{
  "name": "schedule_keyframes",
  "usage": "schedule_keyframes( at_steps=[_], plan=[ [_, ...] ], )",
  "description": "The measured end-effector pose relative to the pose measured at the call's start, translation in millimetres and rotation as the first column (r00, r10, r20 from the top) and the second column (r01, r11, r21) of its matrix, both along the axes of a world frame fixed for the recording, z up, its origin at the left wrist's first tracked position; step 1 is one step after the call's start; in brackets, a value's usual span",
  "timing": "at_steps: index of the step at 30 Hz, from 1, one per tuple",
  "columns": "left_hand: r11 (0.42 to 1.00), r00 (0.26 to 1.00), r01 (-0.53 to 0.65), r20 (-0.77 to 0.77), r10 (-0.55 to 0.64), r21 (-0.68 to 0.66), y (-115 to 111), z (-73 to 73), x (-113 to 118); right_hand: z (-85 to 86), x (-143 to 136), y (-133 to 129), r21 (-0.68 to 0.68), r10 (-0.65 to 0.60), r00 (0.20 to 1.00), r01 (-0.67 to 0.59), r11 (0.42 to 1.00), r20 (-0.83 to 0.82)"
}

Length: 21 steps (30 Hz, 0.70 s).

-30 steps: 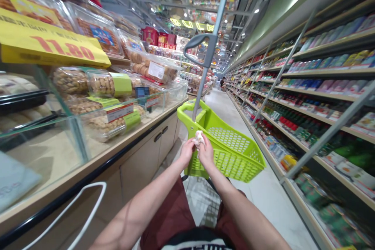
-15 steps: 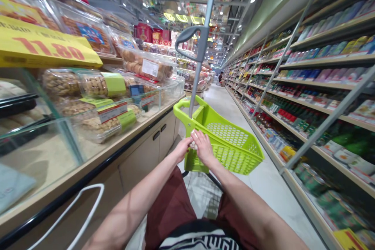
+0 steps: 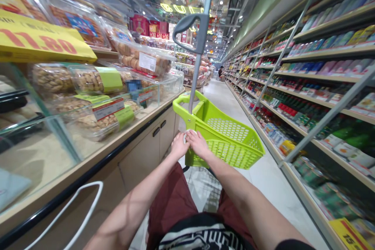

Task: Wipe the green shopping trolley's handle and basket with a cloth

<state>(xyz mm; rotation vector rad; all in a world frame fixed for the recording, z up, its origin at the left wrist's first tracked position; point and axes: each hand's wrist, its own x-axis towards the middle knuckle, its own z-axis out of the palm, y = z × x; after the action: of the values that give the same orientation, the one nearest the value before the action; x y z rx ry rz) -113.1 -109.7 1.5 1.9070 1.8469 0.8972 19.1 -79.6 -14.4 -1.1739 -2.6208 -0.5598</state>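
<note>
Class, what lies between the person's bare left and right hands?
A small white item, mostly hidden, shows between the bare left hand and bare right hand in the head view.

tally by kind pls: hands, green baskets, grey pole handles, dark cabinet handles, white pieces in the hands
hands: 2 (left hand, right hand)
green basket: 1
grey pole handle: 1
dark cabinet handles: 2
white piece, mostly hidden by fingers: 1
total: 7

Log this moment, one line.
left hand: holding white item, mostly hidden | right hand: on same item | green basket: just beyond hands | gray pole: rising from basket
</note>
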Motion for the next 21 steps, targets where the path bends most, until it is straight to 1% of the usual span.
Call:
schedule_keyframes(
  at_steps=[2,3,4,5,7,10,11,12,13,14,17,19,21],
  plan=[
    [0.999,0.999,-0.001,-0.053,-0.001,-0.032,-2.9,-5.8,0.0,-16.0,8.6,-11.4,-0.077,-0.013,1.0,0.015,0.997,0.018],
    [0.999,0.997,-0.002,-0.073,-0.001,-0.039,-3.8,-7.8,-0.4,-18.5,12.7,-16.0,-0.094,-0.021,1.0,0.022,0.995,0.007],
    [0.999,0.996,-0.004,-0.091,0.0,-0.037,-4.5,-9.1,-0.8,-17.1,16.3,-19.2,-0.088,-0.031,0.999,0.029,0.996,-0.02],
    [1.0,0.994,-0.005,-0.108,0.002,-0.027,-5.0,-9.6,-0.9,-11.8,19.6,-20.6,-0.059,-0.041,0.997,0.037,0.998,-0.066],
    [1.0,0.99,-0.009,-0.141,0.01,0.009,-5.7,-8.5,0.4,6.9,25.5,-18.1,0.046,-0.053,0.981,0.063,0.997,-0.187],
    [0.998,0.98,0.01,-0.2,0.004,0.067,-7.4,-3.4,9.1,36.1,36.3,-5.9,0.194,-0.08,0.938,0.153,0.969,-0.338],
    [0.997,0.975,0.023,-0.221,-0.006,0.075,-8.4,-1.7,13.7,40.9,40.7,-2.0,0.213,-0.096,0.929,0.181,0.96,-0.357],
    [0.996,0.97,0.041,-0.244,-0.02,0.081,-9.7,-0.3,18.9,42.0,45.3,0.7,0.217,-0.109,0.928,0.195,0.956,-0.356],
    [0.995,0.963,0.062,-0.269,-0.037,0.085,-11.2,0.6,24.5,39.1,49.9,2.1,0.21,-0.116,0.934,0.195,0.958,-0.338],
    [0.993,0.954,0.085,-0.295,-0.056,0.086,-12.8,0.8,30.0,32.5,54.1,1.9,0.195,-0.12,0.943,0.186,0.963,-0.31],
    [0.983,0.921,0.159,-0.372,-0.114,0.092,-17.1,-3.0,43.8,-0.7,63.3,-5.5,0.125,-0.122,0.966,0.153,0.98,-0.226],
    [0.977,0.902,0.193,-0.407,-0.142,0.088,-18.6,-8.0,48.9,-23.0,66.1,-13.0,0.048,-0.148,0.971,0.16,0.986,-0.188],
    [0.974,0.889,0.214,-0.429,-0.16,0.08,-18.9,-12.9,50.6,-35.5,65.4,-19.7,-0.032,-0.171,0.972,0.168,0.985,-0.158]
  ],
)
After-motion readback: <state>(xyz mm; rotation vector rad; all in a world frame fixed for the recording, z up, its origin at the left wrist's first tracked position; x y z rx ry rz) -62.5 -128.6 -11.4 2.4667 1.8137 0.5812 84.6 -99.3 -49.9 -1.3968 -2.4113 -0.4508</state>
